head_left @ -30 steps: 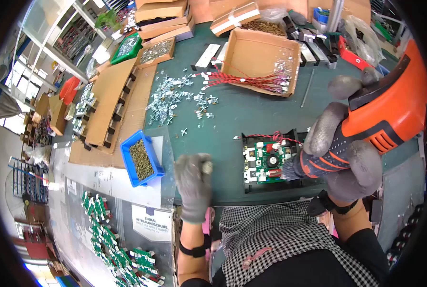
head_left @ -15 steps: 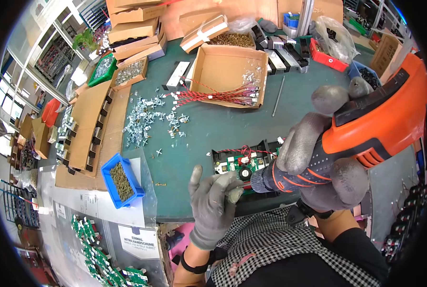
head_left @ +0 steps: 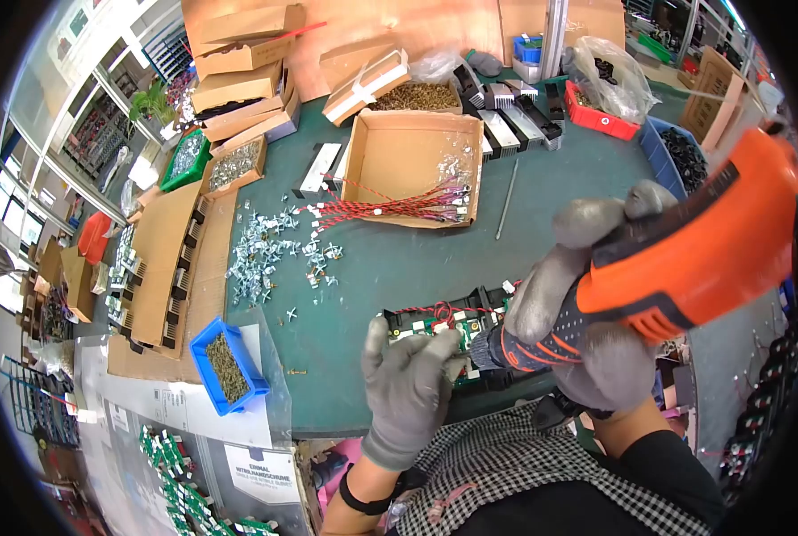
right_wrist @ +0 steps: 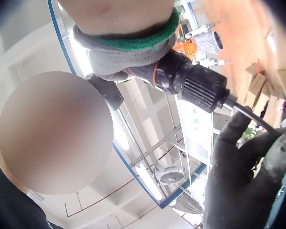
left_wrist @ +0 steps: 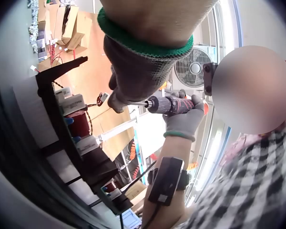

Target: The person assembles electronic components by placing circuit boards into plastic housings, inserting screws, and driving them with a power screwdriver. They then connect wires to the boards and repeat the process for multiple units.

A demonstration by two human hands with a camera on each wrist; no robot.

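A black housing with a green circuit board sits on the counter; above this housing, the gloved right hand has its grip wrapped around an orange power drill, while the gloved left hand has its fingers at the tip of the drill's bit, whether pinching anything cannot be told. Left of the housing stands a blue bin; beyond the housing, red wires lie across a cardboard tray.
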